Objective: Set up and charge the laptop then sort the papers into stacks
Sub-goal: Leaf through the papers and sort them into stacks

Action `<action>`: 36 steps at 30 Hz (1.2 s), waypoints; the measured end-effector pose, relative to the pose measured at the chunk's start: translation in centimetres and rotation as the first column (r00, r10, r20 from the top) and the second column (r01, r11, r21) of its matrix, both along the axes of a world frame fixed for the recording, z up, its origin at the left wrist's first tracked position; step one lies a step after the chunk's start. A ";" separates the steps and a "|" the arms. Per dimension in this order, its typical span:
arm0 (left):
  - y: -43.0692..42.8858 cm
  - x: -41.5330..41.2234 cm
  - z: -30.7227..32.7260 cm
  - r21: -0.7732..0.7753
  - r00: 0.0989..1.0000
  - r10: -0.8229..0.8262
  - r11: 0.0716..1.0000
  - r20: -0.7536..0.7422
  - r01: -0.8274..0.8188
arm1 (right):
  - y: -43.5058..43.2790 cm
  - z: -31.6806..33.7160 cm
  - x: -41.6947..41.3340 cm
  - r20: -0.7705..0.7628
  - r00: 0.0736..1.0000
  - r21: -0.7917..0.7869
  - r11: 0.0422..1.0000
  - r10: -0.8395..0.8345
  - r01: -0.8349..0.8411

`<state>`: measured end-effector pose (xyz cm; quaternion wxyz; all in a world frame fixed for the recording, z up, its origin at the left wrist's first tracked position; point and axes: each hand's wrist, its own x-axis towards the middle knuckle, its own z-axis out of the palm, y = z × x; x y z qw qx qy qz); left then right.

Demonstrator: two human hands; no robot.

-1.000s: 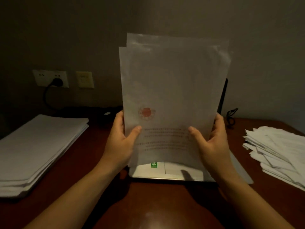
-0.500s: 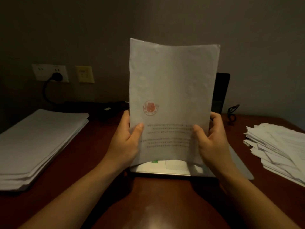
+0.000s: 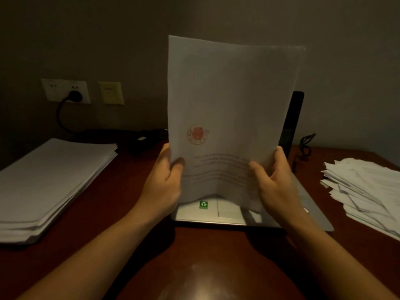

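I hold a small bundle of white papers [image 3: 233,105] upright over the middle of the desk, its front sheet showing a red round stamp and lines of text. My left hand [image 3: 164,182] grips the lower left edge and my right hand [image 3: 275,182] the lower right edge. The bundle's bottom edge rests on the open laptop [image 3: 216,213], whose dark screen [image 3: 292,126] peeks out behind the sheets on the right. A neat stack of papers [image 3: 49,182] lies at the left. A loose, fanned pile of papers [image 3: 363,191] lies at the right.
A black plug [image 3: 74,96] sits in the white wall socket [image 3: 65,90], its cable running down to a dark charger brick [image 3: 140,144] behind the laptop. A yellowish wall plate [image 3: 111,93] is beside the socket. Another black cable [image 3: 306,144] loops at the back right. The desk [image 3: 205,267] is dark red-brown wood.
The sheets, slightly offset a second ago, now line up as one bundle. My hands have squeezed inward, and the bundle's lower edge buckles against the laptop.
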<state>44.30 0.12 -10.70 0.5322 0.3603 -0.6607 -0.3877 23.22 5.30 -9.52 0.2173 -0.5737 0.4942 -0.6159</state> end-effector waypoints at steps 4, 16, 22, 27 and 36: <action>0.0 0.5 0.2 0.031 0.997 0.061 0.998 -0.057 -0.059 | 0.3 0.3 -0.1 0.020 0.999 -0.036 0.999 -0.028 0.029; -1.5 2.7 0.9 0.276 0.983 0.165 0.944 0.083 -0.182 | 0.2 -0.3 0.2 0.052 0.997 0.111 0.992 -0.059 0.053; -4.0 5.6 1.6 0.454 0.980 0.084 0.877 0.182 -0.160 | -1.2 0.0 0.8 0.093 0.993 0.306 0.951 -0.075 0.043; -5.0 11.4 2.3 0.467 0.954 0.164 0.843 0.250 -0.268 | -2.0 0.4 4.8 0.102 0.995 0.393 0.919 0.001 -0.041; -6.2 24.8 3.8 0.302 0.770 0.364 0.766 0.524 -0.568 | -5.8 0.3 17.6 0.168 0.975 0.511 0.833 0.144 -0.211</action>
